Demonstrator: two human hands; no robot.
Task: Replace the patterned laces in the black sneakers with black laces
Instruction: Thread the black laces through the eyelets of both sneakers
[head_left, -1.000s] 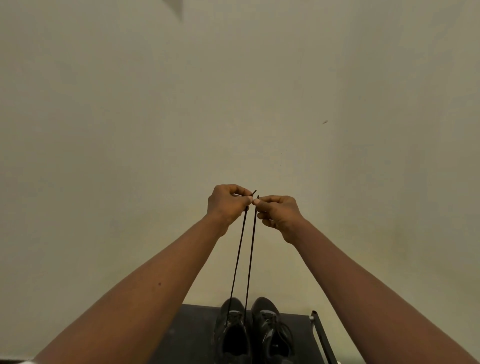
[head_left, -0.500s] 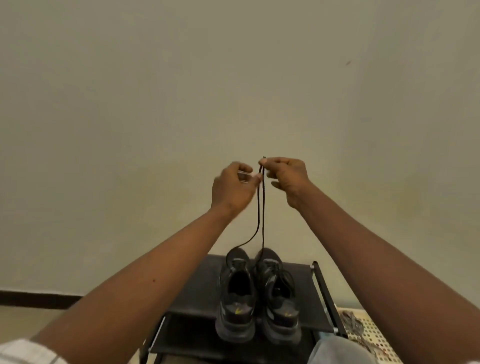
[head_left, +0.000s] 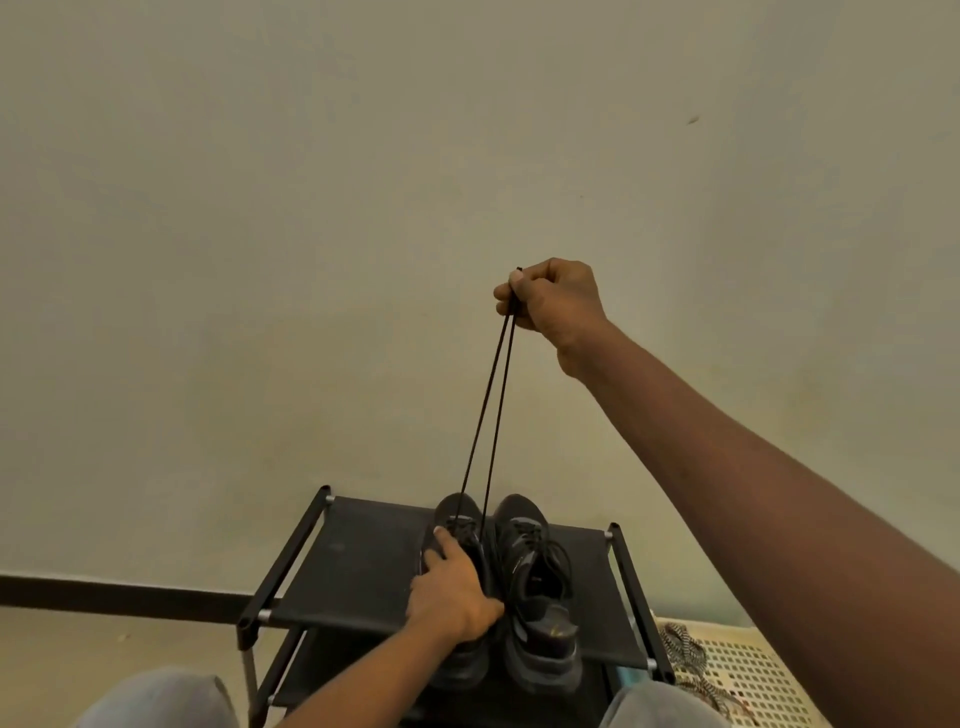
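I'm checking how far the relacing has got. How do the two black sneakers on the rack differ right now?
The left-side sneaker has its black lace drawn up taut, both ends pinched in the right hand; the right-side sneaker has laces lying slack across it. The left hand presses on the left-side sneaker; nothing touches the right-side sneaker. Both are black and stand side by side on the rack, toes toward the wall.

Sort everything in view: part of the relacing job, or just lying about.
Job: black lace, pinched by right hand; left sneaker under left hand; right sneaker; patterned laces.
Lying about: shoe rack; perforated tray.
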